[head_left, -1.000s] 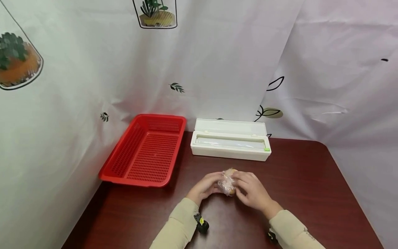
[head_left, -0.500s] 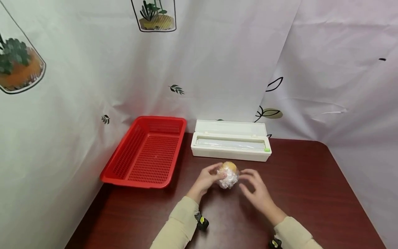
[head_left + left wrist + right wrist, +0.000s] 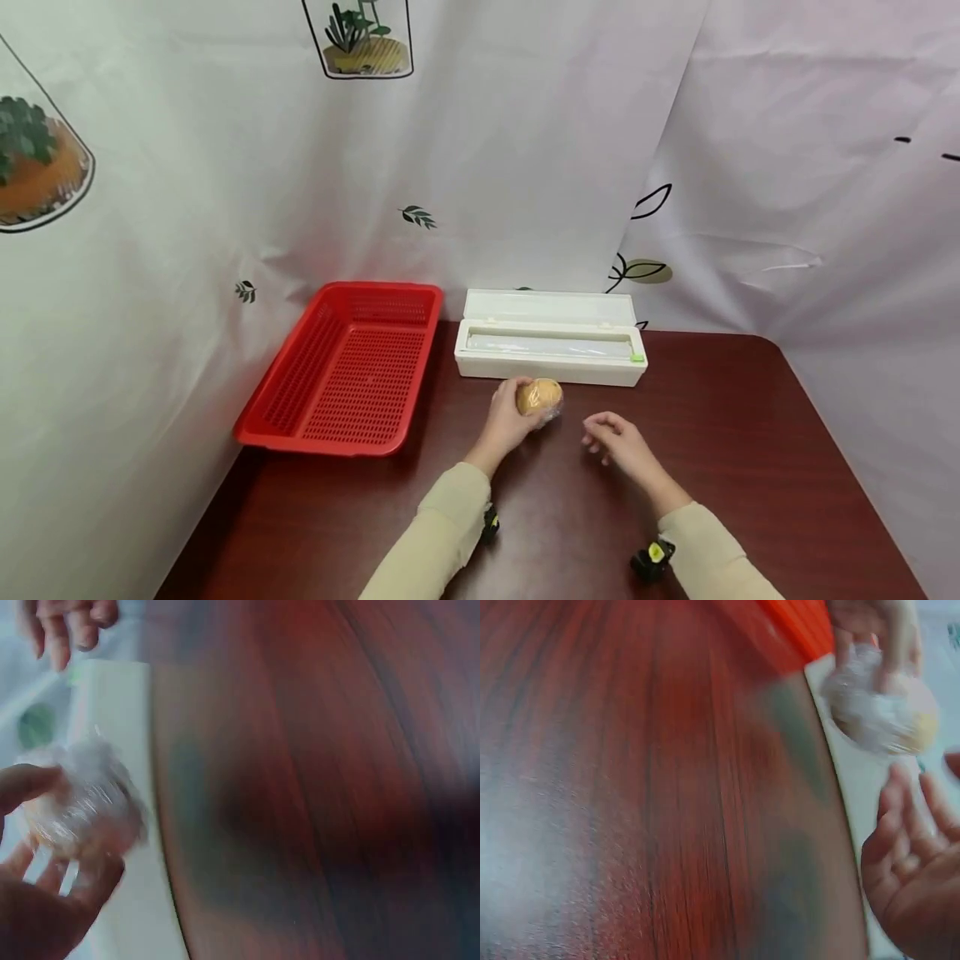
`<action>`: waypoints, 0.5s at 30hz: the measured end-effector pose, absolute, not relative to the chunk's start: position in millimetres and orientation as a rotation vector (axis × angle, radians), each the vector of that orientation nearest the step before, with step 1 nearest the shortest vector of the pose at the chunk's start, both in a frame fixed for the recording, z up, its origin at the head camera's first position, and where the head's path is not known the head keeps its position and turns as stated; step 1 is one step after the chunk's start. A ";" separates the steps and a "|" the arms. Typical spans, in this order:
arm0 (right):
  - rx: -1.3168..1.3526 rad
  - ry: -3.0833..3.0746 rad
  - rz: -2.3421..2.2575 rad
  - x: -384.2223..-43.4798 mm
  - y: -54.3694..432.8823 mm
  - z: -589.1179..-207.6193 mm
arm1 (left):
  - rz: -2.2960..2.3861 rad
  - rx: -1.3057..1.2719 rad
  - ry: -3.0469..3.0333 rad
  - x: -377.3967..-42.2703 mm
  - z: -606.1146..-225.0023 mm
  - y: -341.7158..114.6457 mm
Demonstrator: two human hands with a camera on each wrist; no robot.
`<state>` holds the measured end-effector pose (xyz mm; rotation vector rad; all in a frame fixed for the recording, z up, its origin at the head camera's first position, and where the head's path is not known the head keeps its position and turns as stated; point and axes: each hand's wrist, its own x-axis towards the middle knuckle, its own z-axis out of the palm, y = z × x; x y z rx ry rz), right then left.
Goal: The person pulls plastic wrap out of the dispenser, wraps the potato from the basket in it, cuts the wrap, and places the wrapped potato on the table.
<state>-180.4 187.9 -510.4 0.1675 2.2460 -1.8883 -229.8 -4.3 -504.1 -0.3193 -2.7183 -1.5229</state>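
A round, yellow-orange item in crinkled clear film (image 3: 543, 397) is in the grip of my left hand (image 3: 504, 423), thumb on one side and fingers on the other. In the left wrist view the wrapped round item (image 3: 86, 806) shows its bunched film between thumb and fingers; what lies under the film is not clear. My right hand (image 3: 621, 443) is apart from it, to its right over the table, fingers loosely bent and holding nothing. In the right wrist view that hand (image 3: 922, 862) is palm up near the wrapped item (image 3: 877, 712).
Behind the hands stands a white cling film dispenser (image 3: 547, 368), lid raised, a roll (image 3: 551, 345) inside and a green slider (image 3: 637, 358) at its right end. To the left is a red perforated basket (image 3: 363, 383). All stand on a dark red wooden table (image 3: 712, 417) before a printed curtain (image 3: 525, 150).
My right hand has let go of the wrapped item and drawn back to the right. The left hand has lifted it away toward the dispenser and turned it, its yellow side now facing up.
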 end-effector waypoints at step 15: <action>0.423 2.161 -1.885 -197.8 187.2 -528.4 | -1.146 -0.563 -2.926 -216.8 -510.9 -4.3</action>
